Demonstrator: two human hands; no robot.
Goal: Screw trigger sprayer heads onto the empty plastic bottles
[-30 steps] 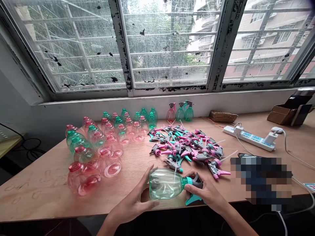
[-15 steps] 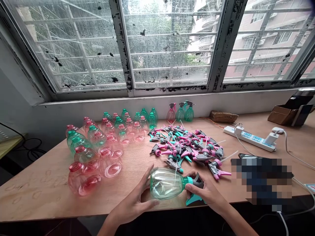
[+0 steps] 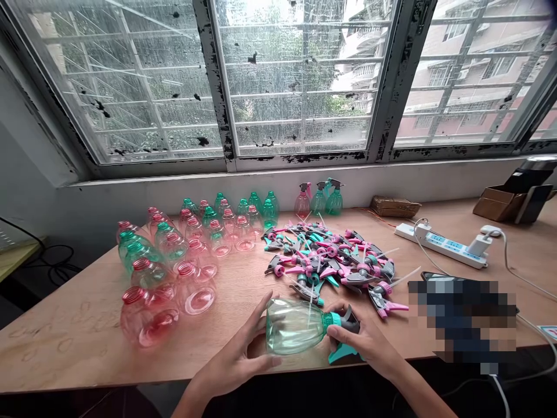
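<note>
- Holds green bottle sideways at 6 o'clock, near sprayer heap.
- Grips its spray top in closed right hand.
- Curves wide left hand round its bottom; can't tell if gripping.

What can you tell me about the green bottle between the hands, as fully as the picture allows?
The green bottle is see-through, apparently plastic, with a rounded body narrowing to its neck. It is tipped sideways near the table's front edge, neck toward the right hand. A teal collar sits at the neck, joining a dark grey spray head; how tightly is unclear. The right hand's grip is on that head; the left hand curves around the base, contact unclear.
</note>
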